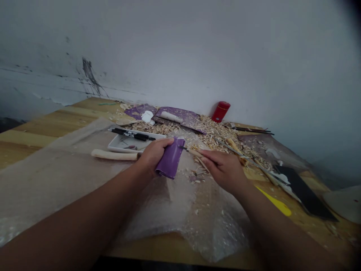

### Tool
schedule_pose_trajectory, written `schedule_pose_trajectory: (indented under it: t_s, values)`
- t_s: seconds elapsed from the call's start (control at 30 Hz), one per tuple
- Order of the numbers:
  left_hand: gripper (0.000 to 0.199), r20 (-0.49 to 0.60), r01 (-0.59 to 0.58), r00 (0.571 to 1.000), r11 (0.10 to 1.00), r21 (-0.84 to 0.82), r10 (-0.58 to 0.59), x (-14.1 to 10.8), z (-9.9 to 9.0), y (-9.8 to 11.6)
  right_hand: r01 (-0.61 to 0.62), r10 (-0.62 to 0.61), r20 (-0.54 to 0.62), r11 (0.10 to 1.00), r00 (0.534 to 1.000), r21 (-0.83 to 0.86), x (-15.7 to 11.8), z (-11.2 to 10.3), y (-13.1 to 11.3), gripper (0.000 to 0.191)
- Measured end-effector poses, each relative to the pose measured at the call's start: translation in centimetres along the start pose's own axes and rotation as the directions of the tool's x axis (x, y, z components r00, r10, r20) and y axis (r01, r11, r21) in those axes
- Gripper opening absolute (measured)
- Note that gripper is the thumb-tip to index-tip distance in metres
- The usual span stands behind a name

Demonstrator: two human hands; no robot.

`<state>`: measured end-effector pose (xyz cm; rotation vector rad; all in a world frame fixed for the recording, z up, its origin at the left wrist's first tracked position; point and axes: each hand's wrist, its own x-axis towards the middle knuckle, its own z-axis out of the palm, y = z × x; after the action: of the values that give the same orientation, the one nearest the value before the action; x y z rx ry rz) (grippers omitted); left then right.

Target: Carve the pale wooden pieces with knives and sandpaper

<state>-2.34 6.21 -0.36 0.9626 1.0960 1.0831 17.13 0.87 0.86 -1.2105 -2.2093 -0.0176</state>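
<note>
Taking the folded purple piece as the clock's centre: nearest, at 6 o'clock, a clear plastic sheet (pixel 70 180) covers part of a wooden table (pixel 158 246). At 4 o'clock lies a flat yellow object (pixel 275 202); beyond it, towards 3, a long black strip (pixel 304 192).

The left hand (pixel 152 155) reaches in from 8 o'clock and grips the folded purple piece (pixel 171 160), thumb on top, above the plastic. The right hand (pixel 225 169), at 3 o'clock, is closed round a slim wooden-handled tool (pixel 194 152). Its dark tip is at the purple piece's right edge; contact is too small to tell.

At 9 o'clock lies a pale, curved wooden piece (pixel 114 154). Just past it, at 10, black-handled tools (pixel 132 134) rest across a white tray (pixel 121 149).

Farther off, curly wood shavings (pixel 217 131) spread from 12 to 3 o'clock, partly over purple sheets (pixel 188 117) at 12. A red cylinder (pixel 221 111) leans between 1 and 2, before a grey wall (pixel 180 56).
</note>
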Motion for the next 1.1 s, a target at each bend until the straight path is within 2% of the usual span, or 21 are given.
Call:
schedule_pose_trajectory:
  t_s: [0.07,0.13,0.23,0.3,0.37,0.4,0.43,0.5,0.57,0.67,0.73,0.93,1.1]
  values:
    - [0.025,-0.010,-0.070,0.997,0.995,0.077,0.071,0.3,-0.2,-0.2,0.035,-0.036,-0.076,0.999,0.996,-0.009,0.0,0.0,0.2,0.027]
    - [0.028,0.001,-0.226,0.973,0.950,0.217,0.231,0.6,-0.2,-0.2,0.083,-0.081,-0.113,0.996,0.990,0.014,-0.1,0.0,0.2,0.028]
    - [0.032,0.016,-0.446,0.872,0.782,0.435,0.488,0.8,-0.4,0.0,0.105,-0.098,-0.138,0.994,0.986,0.043,-0.2,-0.1,-0.1,0.029]
    - [0.032,-0.052,-0.497,0.783,0.675,0.545,0.619,0.6,-0.5,0.5,0.110,-0.101,-0.142,0.992,0.985,0.059,-0.3,-0.2,-0.3,0.030]
    - [0.028,-0.114,-0.505,0.720,0.630,0.591,0.684,0.1,-0.6,1.1,0.120,-0.108,-0.151,0.990,0.983,0.072,-0.4,-0.2,-0.4,0.030]
    - [0.023,-0.117,-0.515,0.725,0.646,0.563,0.679,-0.2,-0.7,1.4,0.121,-0.107,-0.159,0.990,0.981,0.075,-0.4,-0.2,-0.4,0.030]
    - [0.018,-0.090,-0.518,0.771,0.703,0.487,0.630,-0.6,-0.6,1.7,0.119,-0.105,-0.172,0.990,0.980,0.077,-0.5,-0.1,-0.4,0.031]
    - [0.020,0.039,-0.476,0.875,0.840,0.260,0.483,-1.5,-0.4,2.2,0.114,-0.097,-0.200,0.990,0.975,0.079,-0.6,-0.1,-0.3,0.031]
    - [0.021,0.167,-0.373,0.918,0.926,0.062,0.358,-2.4,0.0,2.5,0.104,-0.085,-0.221,0.992,0.972,0.076,-0.6,-0.1,-0.2,0.032]
    - [0.018,0.254,-0.243,0.933,0.967,-0.080,0.256,-3.1,0.5,2.5,0.083,-0.067,-0.225,0.995,0.972,0.059,-0.6,-0.1,-0.1,0.032]
    - [0.015,0.272,-0.203,0.935,0.972,-0.115,0.228,-3.1,0.7,2.4,0.079,-0.066,-0.227,0.996,0.972,0.047,-0.5,-0.1,0.0,0.032]
    - [0.015,0.233,-0.234,0.938,0.965,-0.118,0.256,-2.7,0.6,2.0,0.072,-0.064,-0.212,0.997,0.975,0.030,-0.6,0.1,0.2,0.032]
    - [0.017,0.216,-0.215,0.949,0.973,-0.085,0.228,-2.6,0.8,2.0,0.060,-0.056,-0.200,0.998,0.978,0.010,-0.6,0.3,0.4,0.031]
